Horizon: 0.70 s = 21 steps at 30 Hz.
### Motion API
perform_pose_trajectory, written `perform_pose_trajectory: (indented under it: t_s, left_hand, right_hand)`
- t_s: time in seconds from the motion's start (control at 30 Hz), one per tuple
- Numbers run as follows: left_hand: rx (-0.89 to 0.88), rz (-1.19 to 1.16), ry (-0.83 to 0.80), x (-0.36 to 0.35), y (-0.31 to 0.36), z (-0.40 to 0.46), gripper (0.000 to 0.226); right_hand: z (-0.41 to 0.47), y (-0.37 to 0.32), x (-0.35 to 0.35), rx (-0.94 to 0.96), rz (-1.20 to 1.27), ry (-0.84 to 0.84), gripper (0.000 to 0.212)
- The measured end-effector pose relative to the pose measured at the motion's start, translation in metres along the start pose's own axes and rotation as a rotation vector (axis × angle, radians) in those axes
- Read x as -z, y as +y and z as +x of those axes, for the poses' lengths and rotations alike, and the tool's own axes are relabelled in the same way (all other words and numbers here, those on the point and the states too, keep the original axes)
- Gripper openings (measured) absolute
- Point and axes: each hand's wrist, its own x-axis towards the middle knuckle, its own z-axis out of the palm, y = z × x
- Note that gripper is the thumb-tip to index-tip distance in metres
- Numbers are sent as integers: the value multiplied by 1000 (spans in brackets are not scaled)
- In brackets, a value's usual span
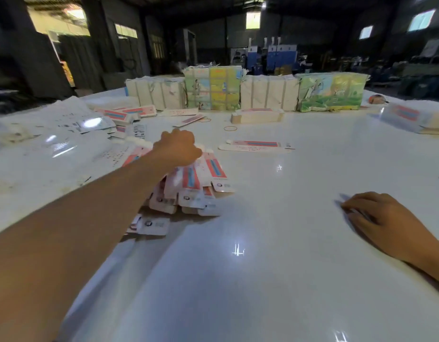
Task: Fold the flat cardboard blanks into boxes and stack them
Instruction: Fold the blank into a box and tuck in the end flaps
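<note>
Head view: I am reaching the left hand (177,148) onto the heap of blanks (188,191) lying toward the left edge of the table (275,280); I cannot tell whether its fingers are gripping one. The right hand (383,218) is resting flat, fingers relaxed, near the right edge. Risk: the loose, overlapping heap may be sliding apart, or several blanks lifting together.

A dim factory hall: blue machines (275,55), strapped paper bundles (267,96).
</note>
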Motion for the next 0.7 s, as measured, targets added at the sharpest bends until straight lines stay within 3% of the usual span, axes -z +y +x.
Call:
perform_pose_trajectory:
  t_s: [0.07,0.17,0.3,0.4,0.5,0.6,0.7]
  left_hand:
    - [82,130,-149,3,-29,7,41]
    - [133,5,-369,-7,-47,7,26]
    - [39,250,-268,-20,-45,5,5]
    - [13,350,-186,-30,-46,8,4]
    - [31,319,-111,-21,-47,15,23]
    - [3,188,10,4,-27,13,62]
    - [-266,37,96,12,25,-17,85]
  right_hand:
    - [1,0,-2,0,-7,10,19]
    - [1,0,-4,-7,-6,-5,19]
    - [0,-4,-3,-8,6,-5,18]
    - [-1,-9,-2,-15,8,-2,19]
    - [1,-15,-1,0,-7,-6,17]
    - [1,-20,1,5,-13,6,15]
    - [1,-22,1,-9,-10,-10,16]
